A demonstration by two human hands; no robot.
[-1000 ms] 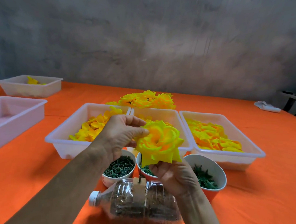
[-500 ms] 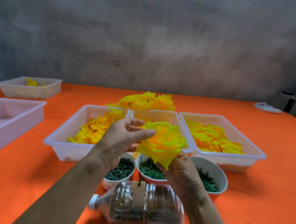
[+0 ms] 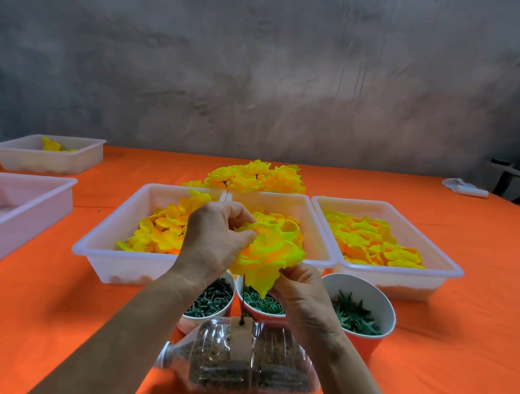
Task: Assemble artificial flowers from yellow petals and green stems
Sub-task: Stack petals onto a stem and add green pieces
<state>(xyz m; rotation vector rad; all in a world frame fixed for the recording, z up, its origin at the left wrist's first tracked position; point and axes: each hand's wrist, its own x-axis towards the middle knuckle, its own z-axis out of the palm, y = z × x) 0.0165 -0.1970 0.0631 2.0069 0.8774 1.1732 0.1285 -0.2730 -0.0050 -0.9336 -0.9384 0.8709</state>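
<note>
A yellow artificial flower (image 3: 268,254) is held above the cups in the middle of the table. My left hand (image 3: 215,240) pinches its upper petals from the left. My right hand (image 3: 299,292) grips its underside from below and to the right. A thin dark spike (image 3: 242,300) rises from a plastic bottle (image 3: 241,364) lying on its side in front of me. Three white trays hold loose yellow petals (image 3: 161,230) (image 3: 372,241). Three cups hold green parts: left (image 3: 211,298), middle (image 3: 260,301), right (image 3: 355,314).
A heap of finished yellow flowers (image 3: 254,176) lies behind the trays. Two more white trays sit at the left, a near one (image 3: 21,204) and a far one (image 3: 46,154). A white cloth (image 3: 465,188) lies at the far right on the orange table (image 3: 473,335).
The flower has dropped a little toward the spike. My left fingers have curled from lying over the petals to pinching them, and my right hand has shifted up under the bloom.
</note>
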